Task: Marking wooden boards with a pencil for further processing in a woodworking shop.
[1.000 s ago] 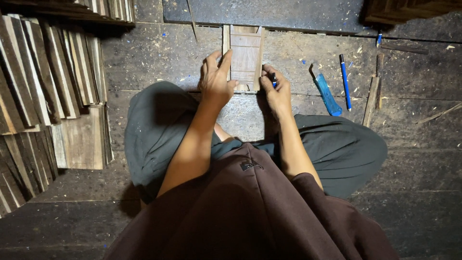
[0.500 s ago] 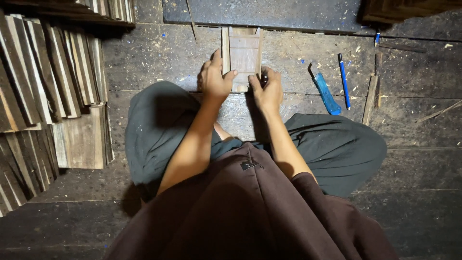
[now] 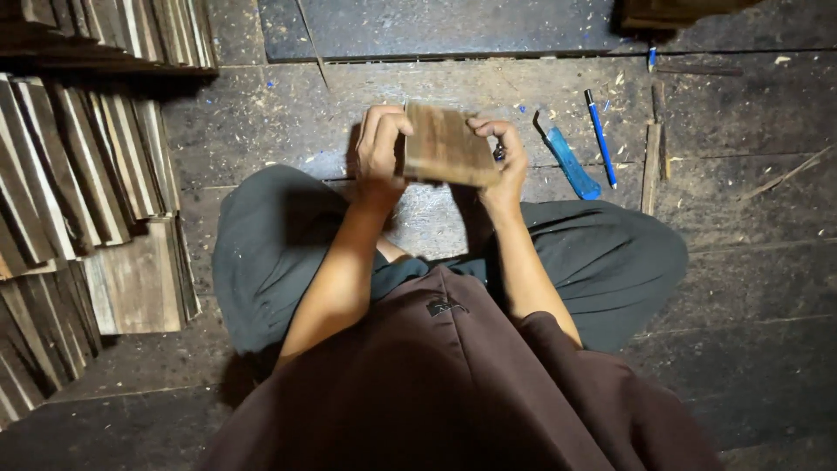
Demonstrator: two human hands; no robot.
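- Wooden board [image 3: 446,144] is lifted above the floor [image 3: 750,262], clamped between left hand [image 3: 381,144] and right hand [image 3: 501,157].
- Blue knife [image 3: 568,163] and pen [image 3: 600,137] lie right.
- Stacked boards [image 3: 87,166] sit left.

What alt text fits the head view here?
Seen from above, a seated person's left hand and right hand hold a small wooden board above a dark plank floor, with stacked wood strips alongside.
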